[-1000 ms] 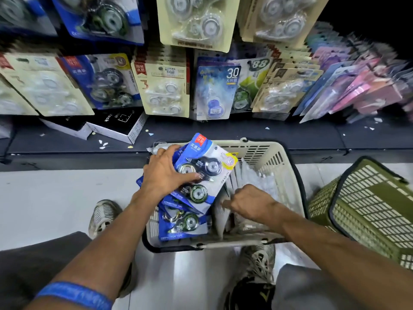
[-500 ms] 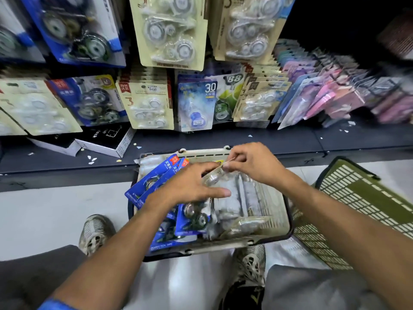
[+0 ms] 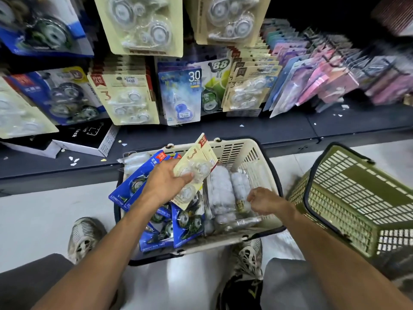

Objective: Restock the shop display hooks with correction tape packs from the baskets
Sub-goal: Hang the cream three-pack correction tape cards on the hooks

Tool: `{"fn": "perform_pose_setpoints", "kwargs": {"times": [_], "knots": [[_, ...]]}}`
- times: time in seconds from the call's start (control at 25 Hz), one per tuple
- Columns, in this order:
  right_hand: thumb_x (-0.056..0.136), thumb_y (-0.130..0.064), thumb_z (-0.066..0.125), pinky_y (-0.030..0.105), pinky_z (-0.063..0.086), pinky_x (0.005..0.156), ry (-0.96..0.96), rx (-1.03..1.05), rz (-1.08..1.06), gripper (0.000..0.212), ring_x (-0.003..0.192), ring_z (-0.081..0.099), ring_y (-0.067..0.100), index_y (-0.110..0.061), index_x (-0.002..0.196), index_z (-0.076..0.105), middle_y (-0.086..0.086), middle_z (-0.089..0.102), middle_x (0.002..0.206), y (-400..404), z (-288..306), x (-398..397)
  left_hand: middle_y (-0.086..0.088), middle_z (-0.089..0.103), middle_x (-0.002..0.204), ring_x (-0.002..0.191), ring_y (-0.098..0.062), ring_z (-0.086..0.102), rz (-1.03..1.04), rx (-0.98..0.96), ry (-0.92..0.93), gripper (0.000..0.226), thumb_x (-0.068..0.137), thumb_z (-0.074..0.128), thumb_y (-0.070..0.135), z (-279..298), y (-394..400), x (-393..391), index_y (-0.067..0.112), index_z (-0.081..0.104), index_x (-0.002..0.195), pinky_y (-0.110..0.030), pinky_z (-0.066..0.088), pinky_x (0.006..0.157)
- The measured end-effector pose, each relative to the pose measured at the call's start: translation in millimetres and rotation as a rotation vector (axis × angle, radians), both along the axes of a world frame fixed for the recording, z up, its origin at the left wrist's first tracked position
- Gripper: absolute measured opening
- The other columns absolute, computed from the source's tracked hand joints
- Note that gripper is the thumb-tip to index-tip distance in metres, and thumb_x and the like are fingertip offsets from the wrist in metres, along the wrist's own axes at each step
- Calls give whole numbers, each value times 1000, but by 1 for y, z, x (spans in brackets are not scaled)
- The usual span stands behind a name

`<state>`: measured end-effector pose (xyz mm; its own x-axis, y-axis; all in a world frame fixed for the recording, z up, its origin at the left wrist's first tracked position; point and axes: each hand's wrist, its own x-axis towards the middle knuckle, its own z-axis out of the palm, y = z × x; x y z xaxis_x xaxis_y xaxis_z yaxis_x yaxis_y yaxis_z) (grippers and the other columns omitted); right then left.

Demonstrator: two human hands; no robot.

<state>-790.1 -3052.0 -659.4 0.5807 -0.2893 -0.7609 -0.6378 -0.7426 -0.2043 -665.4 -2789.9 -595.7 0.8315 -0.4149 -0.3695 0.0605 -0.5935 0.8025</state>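
A cream basket (image 3: pixel 248 151) stands on the floor between my feet. Blue correction tape packs (image 3: pixel 131 186) fill its left side and clear-wrapped bundles (image 3: pixel 221 193) lie on its right. My left hand (image 3: pixel 165 182) holds a cream correction tape pack (image 3: pixel 196 159) marked 3, tilted, above the blue packs. My right hand (image 3: pixel 263 201) reaches down into the right side of the basket, fingers curled at the wrapped bundles; what it grips is unclear. Cream and blue packs (image 3: pixel 131 99) hang on the display hooks ahead.
An olive green basket (image 3: pixel 357 198) lies tipped on its side at the right. A black and white box (image 3: pixel 89 139) sits on the dark low shelf (image 3: pixel 268 133). Pink and purple packs (image 3: pixel 324 86) hang at the right. My shoes and knees flank the cream basket.
My left hand took the cream pack and lifted it above the blue packs. My right hand let go of it and dropped back into the basket's right side.
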Motion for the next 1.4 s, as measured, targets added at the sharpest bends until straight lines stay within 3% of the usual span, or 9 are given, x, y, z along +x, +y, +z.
{"fn": "perform_pose_setpoints", "kwargs": {"times": [0.16, 0.28, 0.44, 0.56, 0.72, 0.84, 0.96, 1.12, 1.4], "knots": [[89, -1, 52, 32, 48, 93, 175, 88, 320, 53, 118, 57, 20, -24, 137, 59, -3, 55, 139, 15, 9, -6, 8, 78, 100, 85, -14, 75, -16, -5, 25, 31, 91, 76, 27, -4, -5, 1, 28, 70, 122, -41, 61, 82], [93, -19, 63, 33, 44, 103, 54, -51, 413, 44, 121, 57, 22, -29, 136, 59, -3, 57, 141, 18, 1, -13, 7, 78, 99, 85, -14, 75, -27, -7, 26, 29, 90, 77, 28, -5, -9, 1, 29, 70, 119, -42, 61, 82], [92, -19, 69, 32, 46, 98, -142, 18, 171, 35, 120, 57, 22, -19, 127, 64, 1, 60, 130, -17, 52, 22, 9, 78, 98, 86, -14, 75, 40, -80, 42, 19, 91, 77, 22, -2, -13, 3, 34, 71, 105, -41, 60, 85], [85, -14, 75, 29, 53, 78, -368, 147, -102, 10, 92, 71, 18, -19, 93, 76, -1, 76, 96, -46, 107, 41, 10, 78, 98, 87, -14, 76, 107, -177, 72, 19, 90, 77, 19, 6, -18, 5, 33, 72, 101, -41, 60, 86], [87, 0, 69, 20, 55, 53, -621, 492, -428, 15, 65, 72, 14, -14, 87, 75, 3, 77, 79, -52, 175, 47, 11, 79, 92, 82, -6, 76, 227, -413, 161, 21, 89, 77, 13, 37, -28, 6, 24, 73, 106, -25, 58, 74], [83, 0, 70, 24, 59, 61, -719, 558, -439, 14, 70, 72, 17, -12, 90, 75, 7, 78, 86, -51, 217, 52, 10, 79, 88, 79, -4, 75, 298, -534, 150, 20, 86, 78, 11, 75, -29, 12, 20, 74, 104, -14, 52, 64], [72, -10, 71, 28, 61, 67, -849, 699, -533, 26, 81, 73, 22, -8, 98, 74, 11, 77, 99, -50, 256, 49, 4, 80, 91, 80, -10, 76, 289, -606, 149, 19, 86, 78, 11, 119, -21, 17, 17, 73, 103, -21, 56, 67], [83, -8, 59, 49, 60, 82, -1066, 1150, -863, 34, 101, 72, 27, -10, 116, 64, 9, 73, 116, -34, 283, 47, 0, 80, 94, 86, -16, 76, 153, -564, 62, 20, 85, 78, 10, 176, -14, 22, 17, 73, 103, -33, 58, 85], [95, 1, 56, 39, 62, 81, -1143, 1358, -1134, 32, 96, 73, 21, -8, 126, 58, 10, 74, 111, 23, 284, 78, 3, 80, 89, 81, -17, 77, 272, -572, -61, 18, 87, 76, 8, 212, 33, 32, 20, 73, 100, -26, 58, 68]]}}
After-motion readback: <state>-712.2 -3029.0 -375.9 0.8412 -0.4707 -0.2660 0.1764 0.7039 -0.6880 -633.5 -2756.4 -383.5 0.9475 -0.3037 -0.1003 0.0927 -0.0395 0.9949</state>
